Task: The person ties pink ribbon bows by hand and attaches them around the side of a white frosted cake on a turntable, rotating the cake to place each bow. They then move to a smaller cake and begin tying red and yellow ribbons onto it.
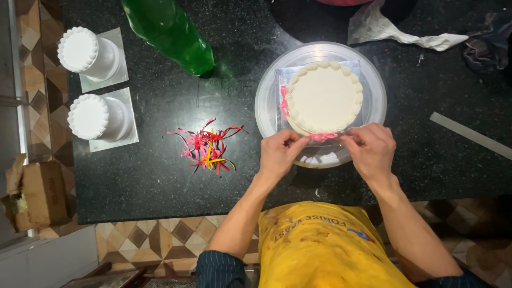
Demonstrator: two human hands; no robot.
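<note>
At cake's (324, 97) near edge | both grips, left hand (278, 154), right hand (372, 150), seemingly pinching pink ribbon (323, 137)

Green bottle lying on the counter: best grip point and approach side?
Probably the body of the green bottle, mid-length, from above, fingers closing across its width. It lies on its side on the black counter, so the rounded flanks are exposed; its cap end is out of frame.

A cake-decorating kitchen or small bakery. On the black stone counter (160, 176) a white frosted cake (324, 97) sits on a round metal turntable (373, 80); two more white cakes (88, 53) stand on silver boards at far left, with a crumpled piping bag (394, 32) at far right.
</note>
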